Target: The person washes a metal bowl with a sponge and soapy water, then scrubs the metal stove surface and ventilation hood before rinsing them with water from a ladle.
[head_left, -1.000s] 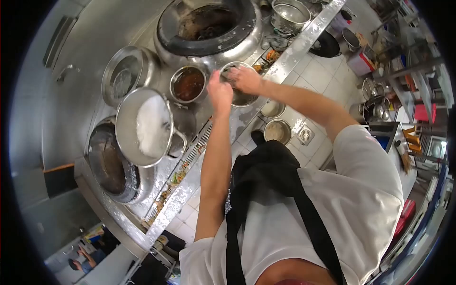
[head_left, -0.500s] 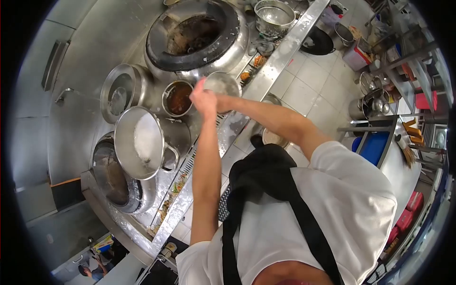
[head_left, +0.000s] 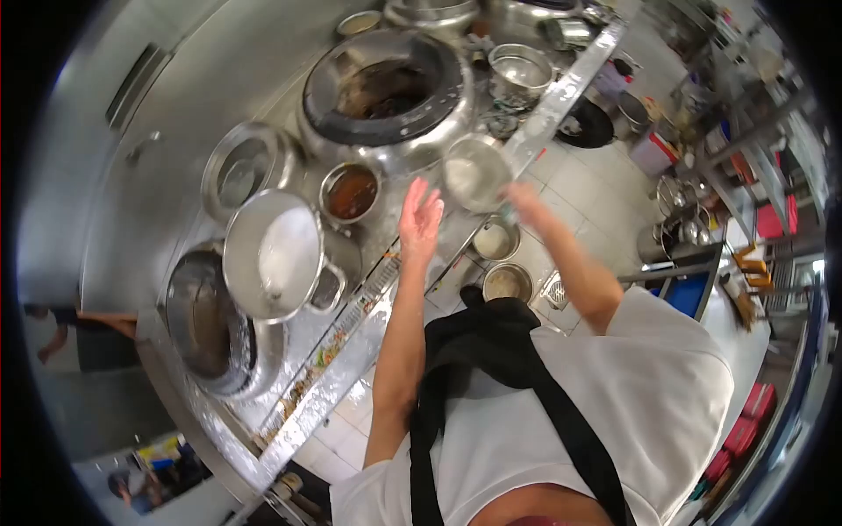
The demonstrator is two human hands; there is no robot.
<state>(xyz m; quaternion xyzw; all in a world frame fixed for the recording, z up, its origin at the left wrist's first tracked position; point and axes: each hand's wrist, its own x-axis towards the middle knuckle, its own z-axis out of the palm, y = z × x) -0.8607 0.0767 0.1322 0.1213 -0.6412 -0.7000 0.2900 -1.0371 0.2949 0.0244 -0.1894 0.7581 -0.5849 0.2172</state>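
Note:
My left hand (head_left: pixel 421 216) is raised above the front of the steel stove, fingers apart, holding nothing. It hangs to the right of a pot of red-brown sauce (head_left: pixel 352 194). My right hand (head_left: pixel 524 203), blurred by motion, is at the right side of a metal bowl (head_left: pixel 474 172); its fingers are too smeared to show whether they grip the rim. On the left stands a large steel pot (head_left: pixel 274 254) with white contents. Behind it is a round steel vessel (head_left: pixel 250 167) with liquid.
Two wok burners (head_left: pixel 390 92) (head_left: pixel 215 324) flank the pots. A steel colander (head_left: pixel 519 74) stands at the back right. Two containers (head_left: pixel 496 238) (head_left: pixel 507 282) sit below the stove's edge. A black wok (head_left: pixel 586 123) is near the tiled floor. Other people (head_left: pixel 136 491) appear at lower left.
My hands were together beside the metal bowl and are now apart, the right one farther right. The bowl appears farther right, and the camera view has shifted.

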